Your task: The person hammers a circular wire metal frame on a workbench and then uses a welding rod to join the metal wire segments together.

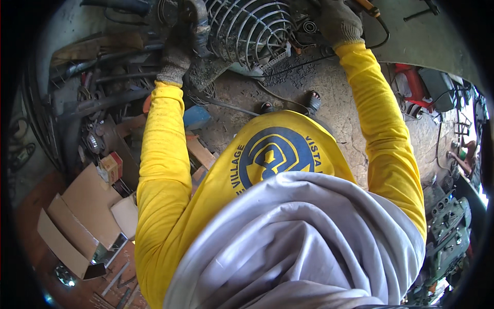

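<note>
Grubby workshop floor (342, 116); wire cage guard (252, 33) top centre's probably stiff, grab its edge (left hand (178, 45), right hand (338, 23): can't tell grips).

I see a yellow long-sleeved shirt (163, 129) with a round navy emblem (265, 160), pale grey draped cloth (303, 242), dark open-toed sandals (313, 104), and grimy knitted gloves (174, 70) on left hand (179, 52) and right hand (339, 23).

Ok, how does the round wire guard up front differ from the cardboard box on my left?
Color: the wire guard looks grey, while the cardboard box is brown.
Shape: the wire guard has curved rings; the cardboard box has flat panels and spread flaps.
Place: the wire guard sits between your gloved hands, the cardboard box beside your left sleeve.
</note>
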Demonstrator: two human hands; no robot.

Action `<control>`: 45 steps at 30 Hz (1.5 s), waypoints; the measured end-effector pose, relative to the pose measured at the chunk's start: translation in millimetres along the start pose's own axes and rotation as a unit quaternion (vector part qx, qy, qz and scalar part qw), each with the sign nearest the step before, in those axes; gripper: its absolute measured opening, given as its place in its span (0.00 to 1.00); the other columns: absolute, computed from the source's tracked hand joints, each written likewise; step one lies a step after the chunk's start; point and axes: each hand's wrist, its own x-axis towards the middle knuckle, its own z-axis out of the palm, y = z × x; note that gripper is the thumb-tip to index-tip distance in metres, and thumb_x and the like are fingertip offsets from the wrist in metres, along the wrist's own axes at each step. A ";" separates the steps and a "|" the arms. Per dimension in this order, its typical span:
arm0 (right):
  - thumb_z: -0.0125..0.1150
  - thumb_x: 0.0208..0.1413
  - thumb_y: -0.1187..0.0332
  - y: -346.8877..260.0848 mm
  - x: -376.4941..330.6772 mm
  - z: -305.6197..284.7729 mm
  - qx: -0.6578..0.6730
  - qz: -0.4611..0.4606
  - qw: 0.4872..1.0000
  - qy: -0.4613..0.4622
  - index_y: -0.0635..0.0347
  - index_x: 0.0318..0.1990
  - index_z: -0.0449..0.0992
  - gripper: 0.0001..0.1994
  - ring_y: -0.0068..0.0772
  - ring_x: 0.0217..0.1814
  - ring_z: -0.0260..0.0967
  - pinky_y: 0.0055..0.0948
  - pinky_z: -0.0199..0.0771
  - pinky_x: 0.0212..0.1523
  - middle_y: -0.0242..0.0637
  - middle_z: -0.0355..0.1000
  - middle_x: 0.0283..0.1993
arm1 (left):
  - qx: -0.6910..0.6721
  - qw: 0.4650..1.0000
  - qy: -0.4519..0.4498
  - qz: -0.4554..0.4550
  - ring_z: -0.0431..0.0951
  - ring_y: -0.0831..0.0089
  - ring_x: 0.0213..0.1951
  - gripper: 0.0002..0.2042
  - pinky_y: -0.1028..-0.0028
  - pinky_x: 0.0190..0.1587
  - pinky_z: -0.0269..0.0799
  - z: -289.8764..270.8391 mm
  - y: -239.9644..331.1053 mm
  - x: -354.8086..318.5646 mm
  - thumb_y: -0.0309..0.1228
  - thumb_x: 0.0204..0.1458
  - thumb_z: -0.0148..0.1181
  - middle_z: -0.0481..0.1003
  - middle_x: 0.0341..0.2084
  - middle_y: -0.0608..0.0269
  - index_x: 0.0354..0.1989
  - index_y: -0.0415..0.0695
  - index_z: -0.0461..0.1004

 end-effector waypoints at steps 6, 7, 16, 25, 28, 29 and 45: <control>0.49 0.67 0.62 36.5 46.4 67.0 -0.060 -0.077 0.990 0.105 0.58 0.69 0.64 0.25 0.46 0.56 0.77 0.40 0.79 0.50 0.50 0.74 0.60 | 0.094 0.992 -0.033 0.075 0.74 0.50 0.56 0.25 0.58 0.61 0.69 6.9 -5.8 11.9 0.30 0.56 0.56 0.72 0.56 0.41 0.62 0.34 0.67; 0.48 0.68 0.62 50.4 57.0 88.1 -0.064 -0.110 0.980 0.155 0.58 0.68 0.65 0.24 0.45 0.54 0.79 0.40 0.80 0.48 0.49 0.76 0.58 | 0.090 0.992 -0.017 0.086 0.74 0.50 0.57 0.25 0.58 0.62 0.69 10.2 -7.1 18.4 0.30 0.56 0.56 0.72 0.56 0.41 0.63 0.34 0.67; 0.51 0.70 0.51 6.5 -108.1 83.4 0.640 -0.025 0.751 0.160 0.60 0.57 0.74 0.22 0.20 0.23 0.70 0.22 0.69 0.24 0.32 0.74 0.29 | 0.137 0.981 -0.128 0.048 0.75 0.51 0.55 0.25 0.60 0.60 0.70 -2.7 6.9 29.0 0.30 0.55 0.57 0.74 0.53 0.43 0.62 0.36 0.68; 0.53 0.70 0.54 -67.7 -206.0 159.6 0.802 0.083 0.591 -0.020 0.59 0.56 0.73 0.19 0.19 0.20 0.65 0.22 0.65 0.21 0.26 0.68 0.26 | 0.069 0.995 -0.069 0.023 0.74 0.49 0.57 0.28 0.58 0.63 0.68 14.9 -6.9 15.1 0.31 0.55 0.58 0.72 0.56 0.41 0.65 0.33 0.66; 0.52 0.70 0.55 -87.8 -205.2 156.1 0.784 0.056 0.617 -0.045 0.61 0.55 0.72 0.19 0.21 0.22 0.67 0.24 0.68 0.24 0.30 0.70 0.28 | -0.039 0.998 -0.045 0.005 0.71 0.49 0.61 0.32 0.58 0.66 0.64 4.9 -6.3 18.0 0.32 0.54 0.58 0.69 0.61 0.40 0.68 0.33 0.62; 0.52 0.70 0.55 -94.1 -204.0 153.1 0.780 0.038 0.622 -0.058 0.62 0.56 0.72 0.19 0.21 0.23 0.67 0.25 0.68 0.25 0.31 0.70 0.28 | -0.068 0.997 -0.033 -0.006 0.70 0.49 0.63 0.33 0.59 0.67 0.63 1.2 -1.2 20.9 0.32 0.54 0.58 0.68 0.63 0.40 0.69 0.33 0.61; 0.51 0.70 0.52 -97.5 -206.5 170.7 0.800 0.046 0.597 -0.052 0.64 0.54 0.71 0.21 0.21 0.20 0.66 0.24 0.67 0.23 0.31 0.69 0.25 | -0.086 0.994 -0.030 -0.057 0.63 0.57 0.70 0.35 0.66 0.72 0.56 19.1 -2.6 12.4 0.31 0.57 0.60 0.63 0.69 0.46 0.73 0.37 0.55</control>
